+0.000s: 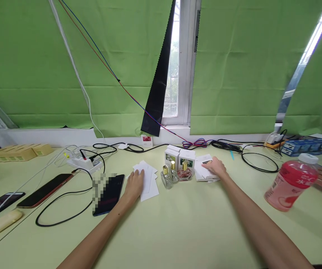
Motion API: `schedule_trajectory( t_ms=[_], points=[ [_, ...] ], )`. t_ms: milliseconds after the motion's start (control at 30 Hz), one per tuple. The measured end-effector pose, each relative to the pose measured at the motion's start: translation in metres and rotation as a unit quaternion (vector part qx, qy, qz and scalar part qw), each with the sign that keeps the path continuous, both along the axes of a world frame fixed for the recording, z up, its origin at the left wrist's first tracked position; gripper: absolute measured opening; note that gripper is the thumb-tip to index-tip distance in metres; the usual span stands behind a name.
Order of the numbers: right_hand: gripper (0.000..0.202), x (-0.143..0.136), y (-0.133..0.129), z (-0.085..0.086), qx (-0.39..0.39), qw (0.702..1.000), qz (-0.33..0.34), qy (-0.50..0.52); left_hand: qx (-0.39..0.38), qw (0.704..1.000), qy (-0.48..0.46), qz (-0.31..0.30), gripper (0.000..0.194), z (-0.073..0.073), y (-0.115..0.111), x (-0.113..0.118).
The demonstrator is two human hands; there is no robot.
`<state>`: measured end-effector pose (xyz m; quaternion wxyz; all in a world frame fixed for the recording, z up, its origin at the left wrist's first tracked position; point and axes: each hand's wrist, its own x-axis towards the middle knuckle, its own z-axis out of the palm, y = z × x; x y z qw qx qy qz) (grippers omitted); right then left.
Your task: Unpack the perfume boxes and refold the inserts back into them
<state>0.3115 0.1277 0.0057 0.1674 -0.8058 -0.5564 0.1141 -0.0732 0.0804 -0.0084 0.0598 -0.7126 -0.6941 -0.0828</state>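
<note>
Pale green tabletop (177, 224), hands (134, 184) (217, 167) apart, resting on white stacks (151, 188) (201, 172)

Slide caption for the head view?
Left hand on white paper sheets, right hand on flat white printed stack, gold-capped glass bottles between.

Both arms (102, 228) reach forward, left hand (134, 184) and right hand (217, 167) palm-down, apart.

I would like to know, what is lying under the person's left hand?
Overlapping white sheets show beside the left hand, which covers their left part. Whatever lies directly beneath the palm, or below the top sheets, is hidden.
</note>
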Motion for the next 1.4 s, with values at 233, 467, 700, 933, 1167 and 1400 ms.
schedule_trajectory(
  t_ms=[233,467,700,933,1167,1400],
  points=[
    [0.059,-0.011,0.005,-0.006,-0.007,0.999,-0.017,-0.036,0.003,0.999,-0.036,-0.001,0.054,0.003,0.012,0.004],
    [0.059,-0.011,0.005,0.000,0.000,0.999,0.013,-0.048,0.001,0.997,-0.079,-0.013,0.056,0.004,0.018,0.001],
    [0.051,-0.024,-0.009,0.035,0.198,0.978,0.053,-0.051,0.054,0.989,-0.127,-0.048,0.043,0.031,0.012,-0.007],
    [0.039,-0.060,-0.046,0.073,0.295,0.937,0.188,0.011,0.139,0.969,-0.160,-0.128,0.043,0.067,-0.017,0.026],
    [0.026,-0.084,-0.071,0.072,0.139,0.934,0.323,-0.059,-0.002,0.946,-0.277,-0.167,0.081,0.059,-0.032,0.068],
    [0.026,-0.093,-0.074,0.058,0.104,0.942,0.304,-0.095,-0.060,0.913,-0.356,-0.188,0.082,0.047,-0.022,0.084]
  ],
)
